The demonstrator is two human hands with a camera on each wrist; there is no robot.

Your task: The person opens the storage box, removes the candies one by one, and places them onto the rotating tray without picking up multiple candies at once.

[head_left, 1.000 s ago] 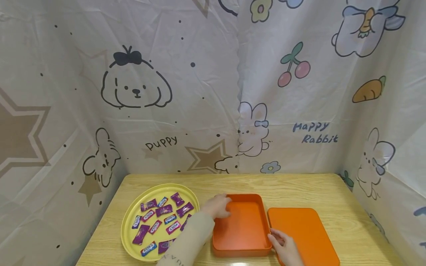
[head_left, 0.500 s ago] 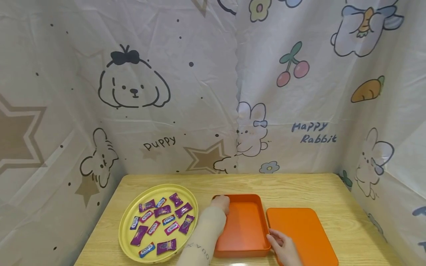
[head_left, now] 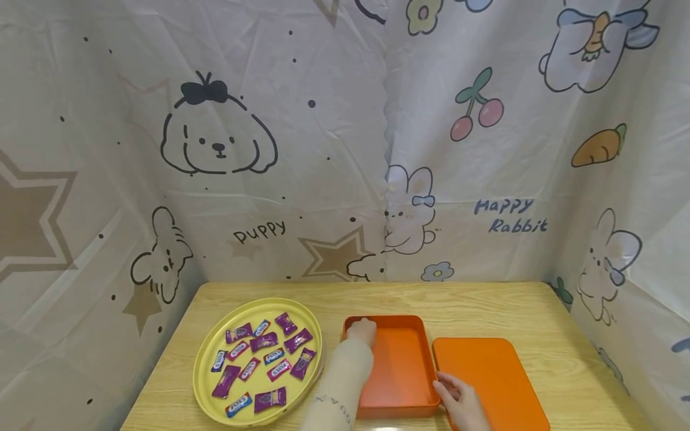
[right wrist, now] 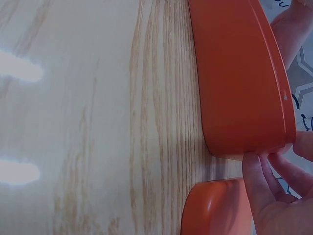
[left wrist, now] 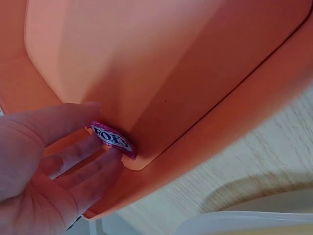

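Observation:
An orange box (head_left: 399, 377) stands without a cover mid-table. My left hand (head_left: 362, 331) reaches into its far left corner. In the left wrist view that hand (left wrist: 54, 196) pinches a small pink wrapped candy (left wrist: 113, 138) marked FOX'S between thumb and fingers, low by the box floor; the head view hides this candy. My right hand (head_left: 460, 400) grips the box at its near right corner. From the right wrist view, fingers (right wrist: 257, 181) touch the outer wall and the thumb lies at the rim. Left of the box, a yellow plate (head_left: 202, 383) carries several purple, pink and blue wrapped candies (head_left: 264, 342).
Right of the box lies a flat orange lid (head_left: 490, 383), partly under my right hand. All of it rests on a wooden table (head_left: 485, 311). A printed cloth (head_left: 323, 179) hangs behind and at both sides.
My left hand has moved from above the box's left rim down into the far left corner. The right hand stays at the near right corner.

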